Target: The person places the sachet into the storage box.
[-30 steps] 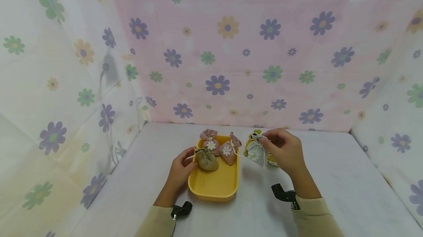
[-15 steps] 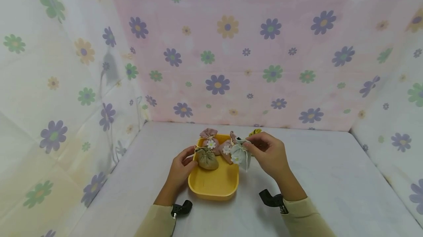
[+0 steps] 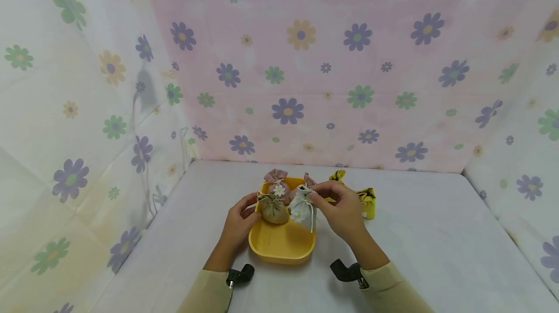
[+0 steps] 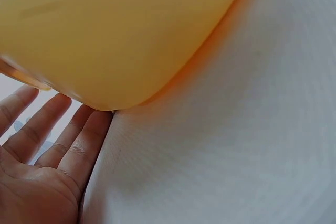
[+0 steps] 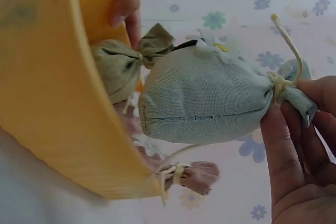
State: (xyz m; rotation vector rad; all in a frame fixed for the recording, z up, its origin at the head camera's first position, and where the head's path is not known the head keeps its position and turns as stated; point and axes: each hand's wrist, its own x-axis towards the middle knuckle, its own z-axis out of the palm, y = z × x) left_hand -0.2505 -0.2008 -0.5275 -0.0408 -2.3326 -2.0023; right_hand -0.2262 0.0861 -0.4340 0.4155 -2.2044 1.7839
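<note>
My right hand (image 3: pixel 342 211) pinches the gathered neck of a pale blue drawstring pouch (image 3: pixel 303 210) with a white flower on it. The pouch hangs over the right side of the yellow tray (image 3: pixel 281 247); the right wrist view shows its stitched base near the tray wall. At the tray's left side, my left hand (image 3: pixel 238 225) holds the rim, thumb over the edge and fingers along the outer wall. Inside lie an olive-brown pouch (image 3: pixel 274 211), a pink pouch (image 3: pixel 276 177) with a white flower, and another pink pouch (image 5: pixel 197 177), partly hidden behind the blue one.
Yellow pouches stand on the white table right of the tray: one (image 3: pixel 368 202) beyond my right hand, another (image 3: pixel 337 175) partly hidden behind it. Flower-printed cloth (image 3: pixel 301 123) walls the table at the back and sides. Each wrist wears a black camera mount (image 3: pixel 345 270).
My right hand has carried the pale blue pouch leftward from beside the yellow pouches to over the tray, uncovering the yellow pouches. The left hand has stayed at the tray's rim.
</note>
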